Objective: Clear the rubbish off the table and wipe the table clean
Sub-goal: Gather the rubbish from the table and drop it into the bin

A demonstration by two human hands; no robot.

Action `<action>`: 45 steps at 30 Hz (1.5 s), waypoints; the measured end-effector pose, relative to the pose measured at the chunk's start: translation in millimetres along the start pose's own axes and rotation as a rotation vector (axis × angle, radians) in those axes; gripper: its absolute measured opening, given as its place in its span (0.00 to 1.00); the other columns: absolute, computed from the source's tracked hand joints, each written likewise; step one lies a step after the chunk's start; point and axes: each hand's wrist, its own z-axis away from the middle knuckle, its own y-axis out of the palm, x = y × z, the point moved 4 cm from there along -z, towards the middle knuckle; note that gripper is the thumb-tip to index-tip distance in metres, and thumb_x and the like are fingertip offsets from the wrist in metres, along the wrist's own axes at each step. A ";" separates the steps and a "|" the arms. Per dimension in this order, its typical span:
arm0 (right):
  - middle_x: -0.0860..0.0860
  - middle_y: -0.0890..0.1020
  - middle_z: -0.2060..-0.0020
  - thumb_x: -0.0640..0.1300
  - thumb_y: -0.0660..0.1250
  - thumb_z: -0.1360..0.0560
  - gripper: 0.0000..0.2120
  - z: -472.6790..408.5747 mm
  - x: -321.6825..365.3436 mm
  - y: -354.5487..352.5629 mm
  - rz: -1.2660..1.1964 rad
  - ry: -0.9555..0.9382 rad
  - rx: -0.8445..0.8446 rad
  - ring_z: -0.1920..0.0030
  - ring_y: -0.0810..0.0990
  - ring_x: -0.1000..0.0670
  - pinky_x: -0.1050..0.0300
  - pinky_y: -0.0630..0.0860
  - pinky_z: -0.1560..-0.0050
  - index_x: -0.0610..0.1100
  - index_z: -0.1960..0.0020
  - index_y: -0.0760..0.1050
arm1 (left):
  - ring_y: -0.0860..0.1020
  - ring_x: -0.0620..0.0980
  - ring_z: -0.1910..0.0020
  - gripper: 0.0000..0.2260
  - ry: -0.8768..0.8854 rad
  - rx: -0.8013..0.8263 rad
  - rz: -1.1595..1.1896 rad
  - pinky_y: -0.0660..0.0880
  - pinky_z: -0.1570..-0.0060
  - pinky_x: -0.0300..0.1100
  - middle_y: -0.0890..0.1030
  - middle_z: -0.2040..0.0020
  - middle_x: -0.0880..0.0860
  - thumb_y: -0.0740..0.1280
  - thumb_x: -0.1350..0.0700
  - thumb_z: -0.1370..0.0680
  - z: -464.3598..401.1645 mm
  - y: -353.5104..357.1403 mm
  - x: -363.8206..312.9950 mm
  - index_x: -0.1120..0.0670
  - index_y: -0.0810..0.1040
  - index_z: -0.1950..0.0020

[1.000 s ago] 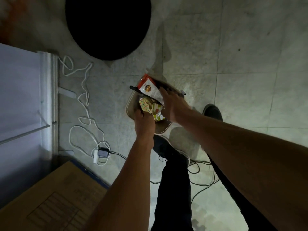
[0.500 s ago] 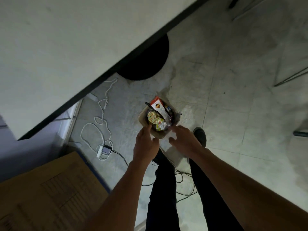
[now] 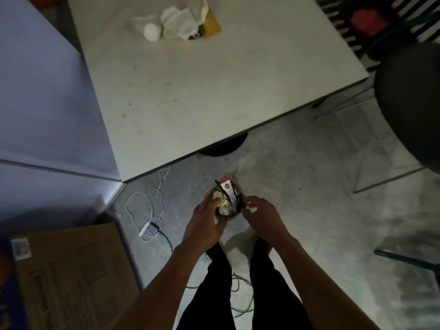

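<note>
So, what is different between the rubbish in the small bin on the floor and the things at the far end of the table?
The rubbish in the bin is colourful packets, packed upright in a container between both hands. The things on the table are mostly white crumpled cloth or paper with a yellow piece, lying loose and untouched. Both look like small, light clutter.

Office: partition (image 3: pixel 42 96), table (image 3: pixel 214 91), cables (image 3: pixel 147 206).
</note>
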 end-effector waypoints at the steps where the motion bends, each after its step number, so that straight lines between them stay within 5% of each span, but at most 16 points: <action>1: 0.46 0.80 0.42 0.47 0.66 0.23 0.17 3.4 8.2 -6.1 -0.007 -0.011 -0.002 0.43 0.79 0.46 0.54 0.74 0.45 0.48 0.35 0.75 | 0.63 0.52 0.26 0.27 0.014 -0.018 0.009 0.71 0.33 0.52 0.64 0.22 0.49 0.67 0.50 0.20 6.5 -7.3 -5.0 0.46 0.63 0.22; 5: 0.46 0.79 0.42 0.46 0.66 0.21 0.17 21.5 48.8 -23.9 -0.035 -0.118 -0.018 0.44 0.79 0.48 0.60 0.71 0.49 0.46 0.33 0.74 | 0.63 0.52 0.25 0.26 0.038 -0.079 0.076 0.70 0.31 0.49 0.64 0.22 0.48 0.67 0.51 0.20 29.2 -40.9 -14.3 0.44 0.63 0.23; 9: 0.45 0.79 0.42 0.44 0.64 0.20 0.15 35.2 91.6 -44.5 -0.007 -0.204 -0.081 0.44 0.78 0.47 0.51 0.74 0.41 0.43 0.35 0.75 | 0.64 0.51 0.26 0.25 0.094 -0.154 0.091 0.68 0.31 0.46 0.64 0.23 0.46 0.65 0.52 0.20 45.2 -76.3 -17.8 0.44 0.64 0.24; 18: 0.51 0.72 0.38 0.46 0.67 0.22 0.22 60.0 135.2 -67.5 -0.020 -0.308 -0.204 0.43 0.77 0.50 0.55 0.75 0.42 0.53 0.30 0.70 | 0.60 0.47 0.23 0.25 0.220 -0.296 0.157 0.62 0.26 0.45 0.60 0.20 0.45 0.63 0.47 0.18 60.4 -144.7 -28.4 0.42 0.61 0.21; 25: 0.53 0.69 0.39 0.47 0.66 0.22 0.24 72.1 132.1 -104.7 -0.010 -0.348 -0.287 0.57 0.77 0.53 0.60 0.75 0.53 0.55 0.27 0.65 | 0.61 0.44 0.24 0.24 0.315 -0.375 0.152 0.61 0.31 0.37 0.59 0.21 0.43 0.64 0.51 0.18 63.1 -174.0 -61.2 0.40 0.63 0.23; 32: 0.53 0.69 0.37 0.48 0.66 0.21 0.25 54.7 115.3 -159.1 -0.004 -0.392 -0.259 0.53 0.77 0.55 0.61 0.75 0.51 0.55 0.26 0.64 | 0.63 0.46 0.24 0.21 0.272 -0.451 0.185 0.68 0.29 0.46 0.61 0.23 0.43 0.65 0.48 0.18 52.0 -173.0 -106.6 0.39 0.66 0.26; 35: 0.54 0.70 0.37 0.49 0.66 0.21 0.25 46.4 102.6 -189.5 -0.005 -0.434 -0.249 0.48 0.76 0.55 0.67 0.69 0.51 0.55 0.26 0.64 | 0.64 0.45 0.25 0.21 0.235 -0.489 0.191 0.67 0.32 0.41 0.61 0.23 0.43 0.65 0.49 0.18 44.4 -163.6 -139.6 0.40 0.67 0.26; 45: 0.54 0.71 0.34 0.51 0.66 0.22 0.25 9.0 78.4 -286.4 0.011 -0.501 -0.204 0.40 0.76 0.51 0.60 0.73 0.46 0.58 0.27 0.64 | 0.64 0.45 0.25 0.22 0.188 -0.561 0.189 0.62 0.34 0.35 0.63 0.23 0.45 0.66 0.52 0.18 9.7 -151.7 -242.4 0.43 0.67 0.25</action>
